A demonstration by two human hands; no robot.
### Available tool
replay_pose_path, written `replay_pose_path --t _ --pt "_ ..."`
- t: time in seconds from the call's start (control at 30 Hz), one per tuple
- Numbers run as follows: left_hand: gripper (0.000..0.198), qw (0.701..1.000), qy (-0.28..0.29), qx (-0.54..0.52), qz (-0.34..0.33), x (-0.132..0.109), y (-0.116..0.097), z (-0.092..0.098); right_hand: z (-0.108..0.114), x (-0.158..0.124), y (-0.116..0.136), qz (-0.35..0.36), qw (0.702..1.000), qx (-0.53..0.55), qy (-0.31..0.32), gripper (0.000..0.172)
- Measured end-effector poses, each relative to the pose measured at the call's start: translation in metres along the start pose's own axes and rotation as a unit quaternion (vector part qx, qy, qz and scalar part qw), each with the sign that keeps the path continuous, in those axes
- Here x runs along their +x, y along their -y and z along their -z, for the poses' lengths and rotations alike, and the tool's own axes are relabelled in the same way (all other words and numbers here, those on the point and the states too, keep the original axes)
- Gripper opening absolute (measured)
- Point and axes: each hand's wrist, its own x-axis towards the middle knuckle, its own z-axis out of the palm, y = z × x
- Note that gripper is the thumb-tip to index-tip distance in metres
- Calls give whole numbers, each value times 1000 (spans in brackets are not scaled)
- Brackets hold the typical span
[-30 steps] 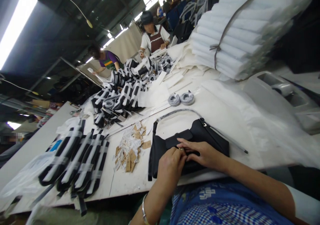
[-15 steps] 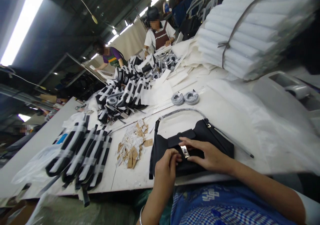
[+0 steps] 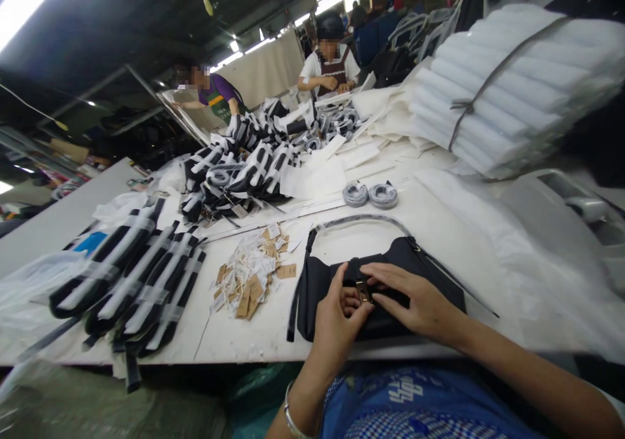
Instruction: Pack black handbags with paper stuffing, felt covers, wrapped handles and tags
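At lower center, the left hand pinches the metal clasp of the black bag; the right hand, fingers parted, touches it. Handle wrapped; remainder bare.

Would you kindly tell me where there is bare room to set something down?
Bare white tabletop shows between the two grey round coils, the black loop-handled handbag and the translucent plastic sheeting. A narrower patch separates the brown and white tags from the long black bundles banded in white. It is crowded at the far heap of black, white-wrapped pieces.
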Motion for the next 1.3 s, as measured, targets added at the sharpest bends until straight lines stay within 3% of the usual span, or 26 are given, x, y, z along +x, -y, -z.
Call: replay_pose_path --t 0.1,0.43,0.67,0.87,1.13,1.2,1.3 --pt "85 1000 -12 -24 1 0 3 2 4 11 11 46 996 -80 -6 32" --pt "86 995 -21 -98 13 -1 7 5 9 35 29 136 939 -267 171 18" --pt "90 990 -8 -138 15 0 14 7 14 68 40 282 837 -363 298 9" --pt "93 987 -13 -158 16 0 15 7 13 77 37 333 792 -386 336 8" --pt "90 985 -5 -173 18 1 20 9 6 67 30 342 800 -385 307 16" --pt "91 984 -3 -179 18 0 20 9 6 68 32 324 814 -373 307 16" --pt "92 982 -4 -187 20 0 20 9 6 69 35 247 857 -324 317 14"
